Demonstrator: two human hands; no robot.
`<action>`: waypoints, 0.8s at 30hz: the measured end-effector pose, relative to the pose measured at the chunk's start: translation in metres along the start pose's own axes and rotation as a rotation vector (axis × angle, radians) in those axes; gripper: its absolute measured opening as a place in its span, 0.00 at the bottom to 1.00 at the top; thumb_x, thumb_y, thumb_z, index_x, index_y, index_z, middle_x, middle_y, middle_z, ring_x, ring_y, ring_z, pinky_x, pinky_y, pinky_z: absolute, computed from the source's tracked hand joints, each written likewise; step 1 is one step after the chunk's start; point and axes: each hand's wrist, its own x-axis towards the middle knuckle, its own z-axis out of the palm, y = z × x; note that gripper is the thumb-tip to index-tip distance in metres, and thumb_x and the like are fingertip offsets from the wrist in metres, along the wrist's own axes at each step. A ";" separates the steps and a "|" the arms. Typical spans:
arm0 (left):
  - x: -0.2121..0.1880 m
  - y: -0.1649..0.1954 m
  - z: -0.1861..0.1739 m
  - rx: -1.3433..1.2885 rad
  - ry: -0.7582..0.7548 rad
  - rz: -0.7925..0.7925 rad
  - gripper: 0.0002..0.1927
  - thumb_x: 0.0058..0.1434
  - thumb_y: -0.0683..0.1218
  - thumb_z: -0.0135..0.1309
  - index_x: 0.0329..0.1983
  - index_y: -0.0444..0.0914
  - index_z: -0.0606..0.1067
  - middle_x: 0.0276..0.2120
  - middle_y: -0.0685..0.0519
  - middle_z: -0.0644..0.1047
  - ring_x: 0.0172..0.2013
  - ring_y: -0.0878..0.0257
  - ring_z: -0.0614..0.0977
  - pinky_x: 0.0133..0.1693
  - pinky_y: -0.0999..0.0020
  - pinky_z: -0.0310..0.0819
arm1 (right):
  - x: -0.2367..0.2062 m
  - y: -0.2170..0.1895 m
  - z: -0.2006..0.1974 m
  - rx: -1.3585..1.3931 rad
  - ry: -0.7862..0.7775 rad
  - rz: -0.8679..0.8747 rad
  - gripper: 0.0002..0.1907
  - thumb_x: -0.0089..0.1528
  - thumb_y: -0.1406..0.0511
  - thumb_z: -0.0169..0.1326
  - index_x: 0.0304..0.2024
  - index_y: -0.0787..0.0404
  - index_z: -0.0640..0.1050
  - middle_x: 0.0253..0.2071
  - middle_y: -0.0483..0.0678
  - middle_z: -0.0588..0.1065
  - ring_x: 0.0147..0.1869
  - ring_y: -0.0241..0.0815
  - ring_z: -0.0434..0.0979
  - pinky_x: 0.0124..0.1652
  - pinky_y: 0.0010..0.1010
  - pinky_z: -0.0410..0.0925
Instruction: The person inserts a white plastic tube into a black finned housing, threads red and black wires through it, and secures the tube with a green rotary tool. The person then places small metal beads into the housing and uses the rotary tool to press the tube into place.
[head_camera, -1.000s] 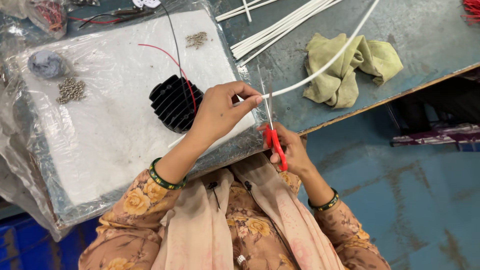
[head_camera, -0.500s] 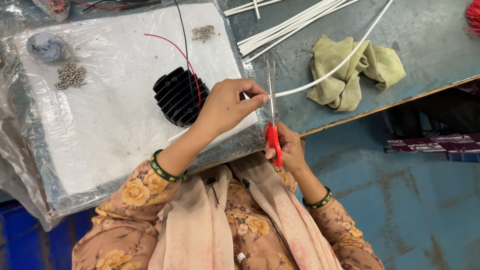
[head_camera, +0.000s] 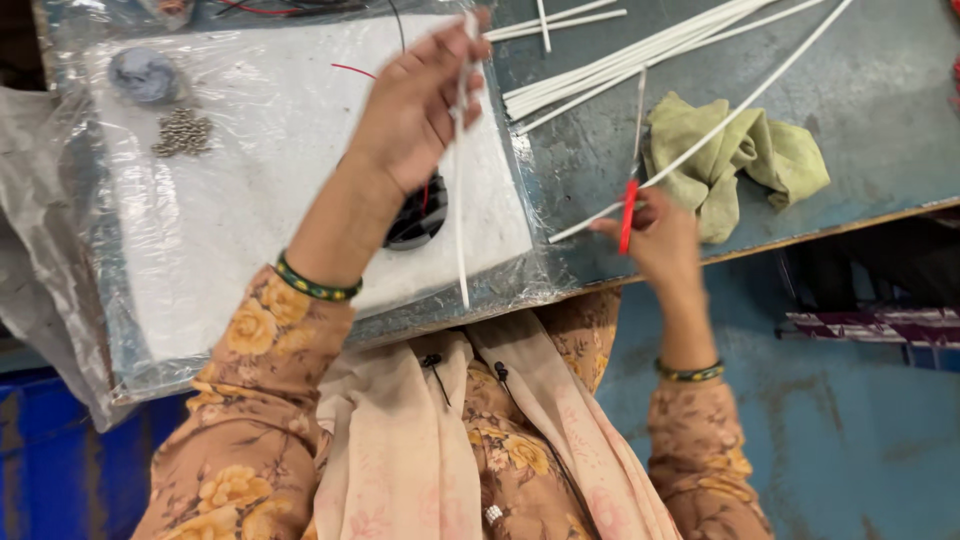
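White tube piece (head_camera: 461, 200), now severed from the long tube (head_camera: 740, 110), hangs pinched in the raised left hand (head_camera: 415, 110) over the foam pad (head_camera: 250, 220); right hand (head_camera: 655, 235) grips red-handled scissors (head_camera: 628, 215) at the table edge (head_camera: 800, 235).

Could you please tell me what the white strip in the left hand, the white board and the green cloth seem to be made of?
The white strip held by the left hand looks like smooth plastic tubing: thin, even and glossy. The white board seems to be foam, matt and grainy, under crinkled clear plastic film. The green cloth looks like soft woven fabric, rumpled into folds.
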 end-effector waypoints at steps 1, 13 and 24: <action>0.002 0.015 -0.005 -0.016 0.009 0.060 0.12 0.73 0.43 0.52 0.57 0.38 0.75 0.46 0.54 0.81 0.40 0.68 0.82 0.43 0.69 0.81 | 0.013 -0.002 -0.011 -0.249 0.046 -0.082 0.34 0.48 0.57 0.75 0.52 0.66 0.79 0.31 0.53 0.80 0.33 0.44 0.80 0.35 0.34 0.71; -0.028 0.068 0.015 -0.021 0.012 0.286 0.16 0.71 0.41 0.56 0.60 0.38 0.70 0.48 0.52 0.78 0.48 0.59 0.83 0.54 0.51 0.85 | -0.039 -0.151 0.034 0.253 -0.303 -0.405 0.17 0.56 0.70 0.64 0.48 0.63 0.80 0.55 0.50 0.77 0.33 0.32 0.75 0.29 0.23 0.67; -0.119 0.092 -0.011 1.372 0.410 0.171 0.16 0.73 0.59 0.54 0.48 0.44 0.81 0.38 0.56 0.84 0.37 0.64 0.83 0.41 0.67 0.75 | 0.005 -0.127 0.104 1.188 -0.293 0.026 0.13 0.69 0.64 0.56 0.51 0.69 0.80 0.38 0.48 0.79 0.33 0.32 0.77 0.26 0.20 0.64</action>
